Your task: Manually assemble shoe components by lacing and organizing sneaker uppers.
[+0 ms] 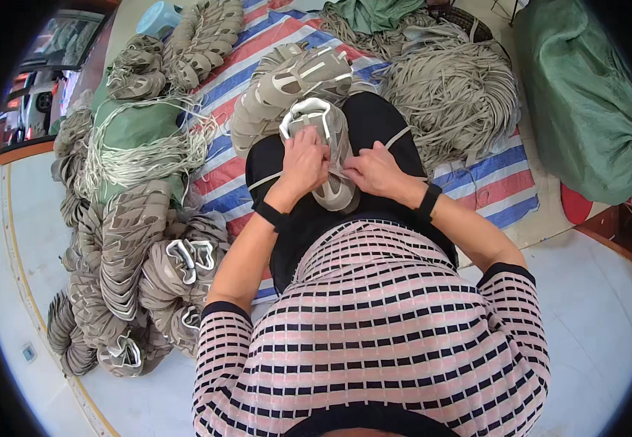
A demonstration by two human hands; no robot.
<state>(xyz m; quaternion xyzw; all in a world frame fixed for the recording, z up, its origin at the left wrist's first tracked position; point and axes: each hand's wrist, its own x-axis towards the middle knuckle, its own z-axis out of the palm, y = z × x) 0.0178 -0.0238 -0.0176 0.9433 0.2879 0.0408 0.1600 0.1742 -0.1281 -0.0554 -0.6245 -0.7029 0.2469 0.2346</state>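
Observation:
A grey-beige shoe upper (336,195) with a white-lined collar rests on my lap, its toe toward me. My left hand (305,162) is closed on its tongue area, the fingers bent at the collar opening. At the upper's right side my right hand (380,172) pinches a flat beige shoelace (399,136), whose loose end sticks up past the fingers. Another lace end (263,180) reaches out left of my left wrist. What lies beneath the fingertips is hidden. Just beyond my knees lies a nested stack of similar uppers (261,109).
A large heap of beige laces (451,98) lies right of my knees on a striped sheet (494,182). More stacks of uppers (130,244) crowd the left, beside pale laces draped over a green bundle (137,127). A big green sack (582,95) stands far right.

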